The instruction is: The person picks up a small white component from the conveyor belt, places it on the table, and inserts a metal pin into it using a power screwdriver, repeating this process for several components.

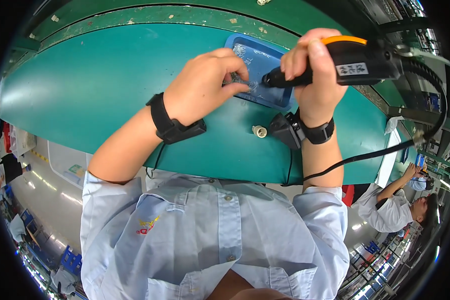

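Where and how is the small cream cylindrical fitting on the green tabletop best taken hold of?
Probably pinch the rounded outer wall of the small cream cylindrical fitting, coming from the person's left: its round shape offers opposing sides, and the black boxy wrist device sits close on its right.

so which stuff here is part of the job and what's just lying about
In use, it seems:
black handheld driver, gripped by the right hand
blue tray, the left hand over it
small metal pieces in the tray

Apparently just lying about:
pale round fitting, untouched on the green bench
small pale piece at the picture's top edge
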A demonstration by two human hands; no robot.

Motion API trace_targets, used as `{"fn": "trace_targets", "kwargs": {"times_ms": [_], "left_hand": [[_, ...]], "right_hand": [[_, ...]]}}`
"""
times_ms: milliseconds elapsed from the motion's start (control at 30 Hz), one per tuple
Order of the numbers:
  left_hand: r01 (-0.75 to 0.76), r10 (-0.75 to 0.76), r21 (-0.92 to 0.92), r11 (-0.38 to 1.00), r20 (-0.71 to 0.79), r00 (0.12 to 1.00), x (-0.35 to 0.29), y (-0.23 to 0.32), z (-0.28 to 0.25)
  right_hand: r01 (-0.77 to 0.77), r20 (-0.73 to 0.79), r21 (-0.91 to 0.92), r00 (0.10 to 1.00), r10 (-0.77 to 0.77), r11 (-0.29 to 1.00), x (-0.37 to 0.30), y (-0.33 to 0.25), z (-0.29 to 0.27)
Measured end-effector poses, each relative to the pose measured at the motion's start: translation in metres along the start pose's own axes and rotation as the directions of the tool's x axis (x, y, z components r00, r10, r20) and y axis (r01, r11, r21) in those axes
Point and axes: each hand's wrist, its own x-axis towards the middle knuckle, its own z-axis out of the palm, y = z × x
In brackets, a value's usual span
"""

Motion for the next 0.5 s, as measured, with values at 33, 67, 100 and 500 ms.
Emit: {"fn": "trace_targets", "kwargs": {"times_ms": [33,67,100,500], "left_hand": [[-0.05,0.051,0.038,0.998,-0.007,0.999,0.005,-0.001,0.001],[-0.097,0.098,0.075,0.992,-0.017,0.995,0.008,-0.004,0.004],[-0.143,0.147,0.113,0.983,-0.025,0.989,0.012,-0.008,0.007],[-0.08,0.029,0.181,0.98,0.265,0.964,0.069,0.001,0.027]], "right_hand": [[0.034,-0.05,-0.002,0.998,-0.034,0.999,0.001,0.0,-0.003],[0.039,-0.047,-0.002,0.998,-0.039,0.999,-0.001,0.001,-0.008],[0.072,-0.068,0.038,0.995,-0.07,0.997,-0.001,0.001,-0.015],[0.233,-0.162,0.142,0.964,-0.209,0.962,0.003,-0.02,-0.036]]}}
